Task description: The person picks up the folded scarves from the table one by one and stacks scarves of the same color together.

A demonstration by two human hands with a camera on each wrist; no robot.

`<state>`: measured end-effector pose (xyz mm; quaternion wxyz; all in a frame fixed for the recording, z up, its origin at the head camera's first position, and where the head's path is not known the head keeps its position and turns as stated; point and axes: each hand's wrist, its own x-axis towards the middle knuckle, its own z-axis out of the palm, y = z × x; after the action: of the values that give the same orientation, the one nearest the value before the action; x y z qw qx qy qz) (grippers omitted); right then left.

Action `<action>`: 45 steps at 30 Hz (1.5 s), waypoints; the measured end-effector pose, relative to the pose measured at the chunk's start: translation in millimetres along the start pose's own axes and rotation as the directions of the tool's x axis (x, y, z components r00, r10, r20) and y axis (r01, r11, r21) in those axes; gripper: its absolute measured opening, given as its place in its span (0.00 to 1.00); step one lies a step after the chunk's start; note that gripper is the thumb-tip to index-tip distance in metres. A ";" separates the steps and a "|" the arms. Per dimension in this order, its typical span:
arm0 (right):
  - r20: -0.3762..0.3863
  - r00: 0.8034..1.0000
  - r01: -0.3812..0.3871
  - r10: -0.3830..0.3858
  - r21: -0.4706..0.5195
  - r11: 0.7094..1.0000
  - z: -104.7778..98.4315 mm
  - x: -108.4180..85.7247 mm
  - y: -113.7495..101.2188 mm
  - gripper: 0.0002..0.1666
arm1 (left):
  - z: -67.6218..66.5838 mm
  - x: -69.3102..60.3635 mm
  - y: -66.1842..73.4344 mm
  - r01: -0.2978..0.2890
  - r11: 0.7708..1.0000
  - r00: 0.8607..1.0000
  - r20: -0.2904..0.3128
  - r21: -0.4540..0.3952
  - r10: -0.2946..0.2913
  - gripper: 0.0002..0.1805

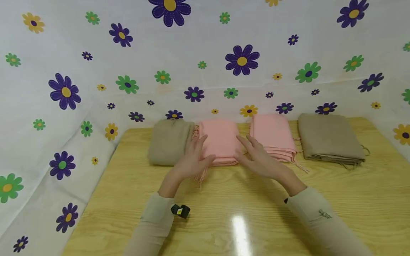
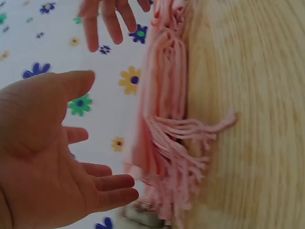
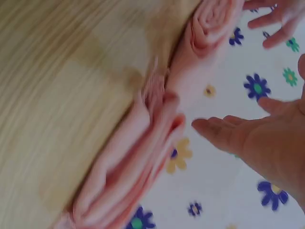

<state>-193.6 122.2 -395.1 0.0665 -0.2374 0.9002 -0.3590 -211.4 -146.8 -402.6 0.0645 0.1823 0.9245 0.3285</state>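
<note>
Two folded pink scarves with fringes lie near the back of the table; the left pink scarf [image 1: 221, 138] is between my two hands. My left hand [image 1: 191, 160], fingers spread, is at its left side, over the gap beside a folded beige scarf [image 1: 168, 144]. On its other side my right hand [image 1: 259, 158] is spread too, close to the right pink scarf [image 1: 273, 133]. The left wrist view shows the left palm [image 2: 52, 162] facing the fringed edge, with nothing gripped. In the right wrist view the right hand [image 3: 267, 138] holds nothing. Whether fingertips touch cloth is hard to tell.
A second folded beige scarf [image 1: 330, 138] lies at the far right of the row. All rest on a wooden table [image 1: 256, 220], which reflects a bright light in front. A white flowered cloth [image 1: 198, 42] stands as a wall behind and along the left side.
</note>
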 end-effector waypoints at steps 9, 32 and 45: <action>0.012 0.989 -0.150 0.150 0.105 0.983 23.6 50.9 15.7 0.45 | 18.8 48.7 -17.9 0.128 0.968 0.989 -0.043 -0.217 -0.140 0.40; 0.186 0.953 -0.241 0.240 -0.018 0.970 31.7 75.8 7.4 0.46 | 22.4 58.3 -9.2 0.024 0.990 0.989 -0.141 -0.138 -0.044 0.28; 0.201 0.949 -0.232 0.243 -0.079 0.970 30.2 81.7 7.6 0.46 | 26.9 56.4 -2.3 0.113 0.983 0.982 -0.133 -0.141 -0.132 0.27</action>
<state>-259.5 69.6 -418.3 0.1971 -0.1656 0.9196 -0.2969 -257.8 -111.4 -424.9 0.0308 0.0963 0.9123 0.3969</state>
